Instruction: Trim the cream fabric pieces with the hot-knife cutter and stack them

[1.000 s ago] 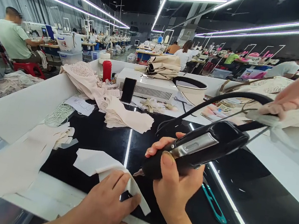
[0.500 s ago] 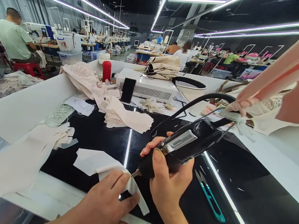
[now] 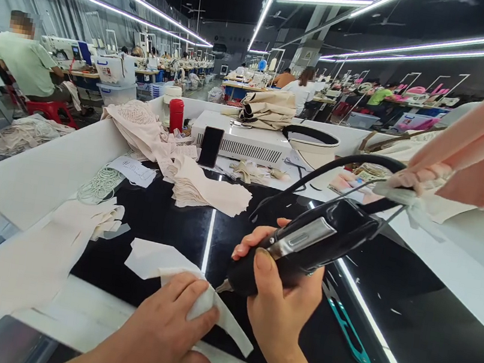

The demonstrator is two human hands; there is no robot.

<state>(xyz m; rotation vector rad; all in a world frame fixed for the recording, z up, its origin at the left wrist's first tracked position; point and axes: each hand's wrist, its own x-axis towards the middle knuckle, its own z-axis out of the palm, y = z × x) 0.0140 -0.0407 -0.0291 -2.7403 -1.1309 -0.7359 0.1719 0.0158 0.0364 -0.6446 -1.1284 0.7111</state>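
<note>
In my right hand is a black corded handheld tool with a silver plate on its side, its fingers wrapped round the body. The tool's pointed metal tip slants down at the edge of a white fabric piece. My left hand presses that piece onto the black tabletop, holding it bunched by thumb and forefinger. A narrow strip of the fabric sticks out to the right, below the tip. Whether the tip touches the cloth I cannot tell. Teal thread snips lie right of my right hand.
Stacked cream fabric pieces lie ahead, and more cut pieces at the left. Behind are a phone, a red bottle and a white vented box. Pink fabric strips hang at the right, tied to the tool's cable.
The tool has shifted slightly right. The fabric strip now reaches farther right, and the gap of black tabletop beneath my left fingers is covered by cloth.
</note>
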